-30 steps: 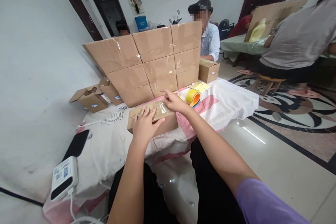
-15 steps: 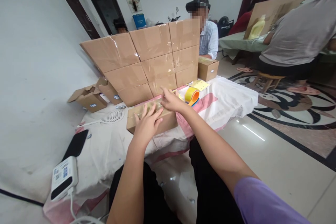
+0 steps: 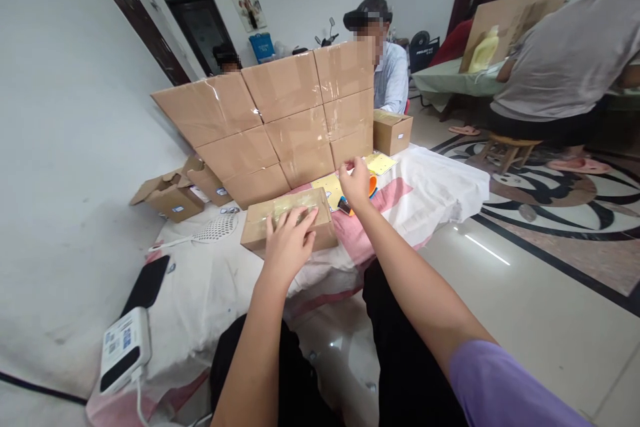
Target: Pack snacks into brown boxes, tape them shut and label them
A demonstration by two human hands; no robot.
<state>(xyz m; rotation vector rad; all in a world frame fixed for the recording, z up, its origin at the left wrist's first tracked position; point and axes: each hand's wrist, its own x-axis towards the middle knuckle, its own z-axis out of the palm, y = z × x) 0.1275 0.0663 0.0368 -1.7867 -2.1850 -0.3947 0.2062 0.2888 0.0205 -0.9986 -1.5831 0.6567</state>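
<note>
Since the earlier frame the right hand (image 3: 356, 181) has left the top of the cardboard box (image 3: 287, 225) and moved out to 2 o'clock of it, onto the orange tape dispenser (image 3: 371, 185); the left hand (image 3: 289, 240) has stayed on the box.

Head view: the box lies at centre on the white-and-pink covered bench (image 3: 435, 183), its taped top facing up. The left hand rests on the near edge, fingers spread flat over the top. The right hand covers the dispenser, fingers curled about it; whether the grip is closed cannot be told. A yellow sheet (image 3: 327, 185) lies between box and dispenser. At 12 o'clock stands a wall of stacked cartons (image 3: 280, 120). At 9 o'clock lie a white mesh swatter (image 3: 213, 230) and open small boxes (image 3: 173, 193). At 7 o'clock, a black phone (image 3: 147, 283) and a white device (image 3: 120, 350)
</note>
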